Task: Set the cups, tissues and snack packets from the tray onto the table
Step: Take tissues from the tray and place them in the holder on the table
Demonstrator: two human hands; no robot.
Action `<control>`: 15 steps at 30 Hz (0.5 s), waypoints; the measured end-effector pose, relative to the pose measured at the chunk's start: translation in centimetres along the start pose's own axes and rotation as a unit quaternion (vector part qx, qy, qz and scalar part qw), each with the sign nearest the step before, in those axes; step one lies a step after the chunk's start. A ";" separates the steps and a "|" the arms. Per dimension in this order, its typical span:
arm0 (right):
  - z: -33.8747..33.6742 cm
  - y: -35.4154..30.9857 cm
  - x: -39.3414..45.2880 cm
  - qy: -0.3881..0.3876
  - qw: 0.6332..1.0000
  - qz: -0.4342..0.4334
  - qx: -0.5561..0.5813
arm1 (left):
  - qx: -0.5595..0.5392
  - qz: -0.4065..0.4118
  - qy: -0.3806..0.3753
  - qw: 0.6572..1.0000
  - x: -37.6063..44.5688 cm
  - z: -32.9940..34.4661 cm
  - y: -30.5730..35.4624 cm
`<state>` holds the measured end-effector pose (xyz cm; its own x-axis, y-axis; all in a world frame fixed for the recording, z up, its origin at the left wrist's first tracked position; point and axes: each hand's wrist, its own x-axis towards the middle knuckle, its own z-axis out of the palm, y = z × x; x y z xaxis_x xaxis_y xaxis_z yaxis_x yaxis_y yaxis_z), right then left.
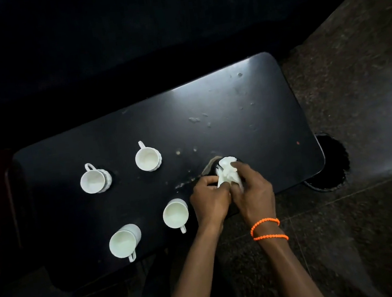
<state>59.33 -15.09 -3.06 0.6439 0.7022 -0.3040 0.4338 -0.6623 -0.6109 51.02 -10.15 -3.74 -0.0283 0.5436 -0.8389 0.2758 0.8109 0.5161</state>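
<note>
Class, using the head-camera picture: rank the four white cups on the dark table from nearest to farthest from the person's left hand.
Measured from the left hand:
1. Near-right cup, just beside the hand on its left, handle toward the person.
2. Far-right cup, up the table and left of the hand.
3. Near-left cup, at the table's near edge.
4. Far-left cup, lying farthest to the left.

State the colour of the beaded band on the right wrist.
Bright orange: the beaded band wraps twice round the right wrist, clearest in the head view.
</note>
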 end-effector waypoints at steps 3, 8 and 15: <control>-0.7 0.6 2.0 -0.065 0.994 0.069 -0.058 | -0.041 -0.039 -0.017 0.998 0.4 0.1 -0.3; -0.6 0.7 4.6 -0.236 0.966 0.070 -0.085 | -0.089 -0.076 -0.060 0.991 0.8 0.0 -0.4; 0.4 0.2 8.0 -0.353 0.895 0.056 -0.267 | -0.105 -0.107 -0.097 0.984 1.4 0.1 -0.8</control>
<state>64.28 -9.49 -5.93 0.2245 0.4885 -0.8432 0.7519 -0.6372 -0.1690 50.88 -10.10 -5.34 0.1252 0.3202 -0.9390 0.0782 0.9403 0.3311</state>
